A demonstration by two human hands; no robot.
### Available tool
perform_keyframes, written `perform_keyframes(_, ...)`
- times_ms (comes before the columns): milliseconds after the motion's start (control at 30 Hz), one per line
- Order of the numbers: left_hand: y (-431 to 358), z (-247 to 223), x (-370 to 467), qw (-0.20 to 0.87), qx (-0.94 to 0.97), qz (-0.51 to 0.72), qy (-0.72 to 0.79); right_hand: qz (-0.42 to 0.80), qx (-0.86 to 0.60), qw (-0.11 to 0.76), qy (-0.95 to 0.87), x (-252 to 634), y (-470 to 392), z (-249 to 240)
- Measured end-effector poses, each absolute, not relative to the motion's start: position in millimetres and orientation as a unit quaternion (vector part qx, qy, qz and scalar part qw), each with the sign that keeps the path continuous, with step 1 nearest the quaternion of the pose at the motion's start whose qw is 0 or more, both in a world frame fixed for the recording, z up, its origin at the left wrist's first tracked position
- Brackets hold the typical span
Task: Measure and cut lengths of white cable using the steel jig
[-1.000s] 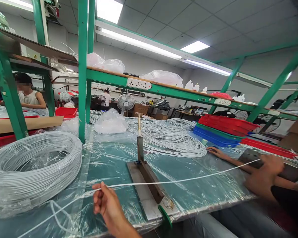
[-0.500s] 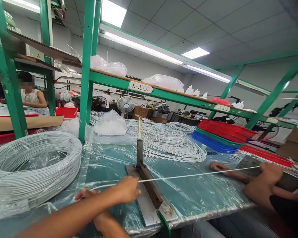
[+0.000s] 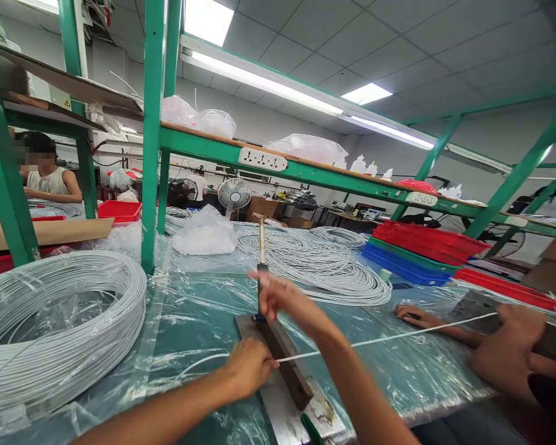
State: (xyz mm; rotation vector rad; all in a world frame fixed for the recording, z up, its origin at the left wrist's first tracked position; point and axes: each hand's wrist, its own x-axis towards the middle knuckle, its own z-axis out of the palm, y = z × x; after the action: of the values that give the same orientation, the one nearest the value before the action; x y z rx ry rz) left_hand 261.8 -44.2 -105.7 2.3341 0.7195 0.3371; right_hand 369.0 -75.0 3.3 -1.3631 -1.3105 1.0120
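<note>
My left hand (image 3: 250, 368) is closed on a thin white cable (image 3: 301, 356), just left of the dark metal block of a bench cutter (image 3: 285, 361). The cable runs rightward across that block, passes behind my right forearm and rises to a co-worker's hand (image 3: 521, 324). Its other side trails left from my grip toward the table. In front of the cutter's upright lever (image 3: 261, 241) is my right hand (image 3: 290, 303), open with the index finger stretched out. Whether it touches the lever, I cannot tell.
A large cable coil (image 3: 69, 327) lies at left, with looser coils (image 3: 315, 262) behind the cutter. Stacked red and blue trays (image 3: 412, 250) stand at right. A green shelf frame (image 3: 151, 154) rises from the plastic-covered table (image 3: 199, 296). The co-worker's other hand (image 3: 417, 315) rests at right.
My right hand has come from under my left forearm, at the cable on the left, up to the lever. My left hand stays on the cable, slightly lower in view.
</note>
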Motion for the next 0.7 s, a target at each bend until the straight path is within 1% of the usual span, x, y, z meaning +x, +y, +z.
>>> perform_keyframes(33,-45,-106,261,0.314,0.904,0.123,0.262,0.336,-0.626,0.507,-0.488,389,-54,12)
perform_keyframes(67,-45,-106,261,0.296,0.914,0.117,0.252,0.302,-0.655,0.520,-0.458,408,-33,18)
perform_keyframes(167,-45,-106,264,0.267,0.930,0.089,0.236,0.293,-0.701,0.507,-0.408,455,25,22)
perform_keyframes(233,-44,-108,268,0.273,0.930,0.072,0.238,0.307,-0.714,0.492,-0.393,474,54,20)
perform_keyframes(333,-39,-113,278,0.324,0.903,0.087,0.269,0.328,-0.711,0.488,-0.386,484,82,17)
perform_keyframes(533,-26,-122,296,0.494,0.789,0.117,0.346,0.381,-0.694,0.492,-0.362,483,106,22)
perform_keyframes(600,-23,-125,302,0.525,0.755,0.136,0.368,0.389,-0.690,0.498,-0.353,484,105,24)
perform_keyframes(700,-22,-133,311,0.545,0.718,0.167,0.399,0.393,-0.678,0.513,-0.350,486,91,31)
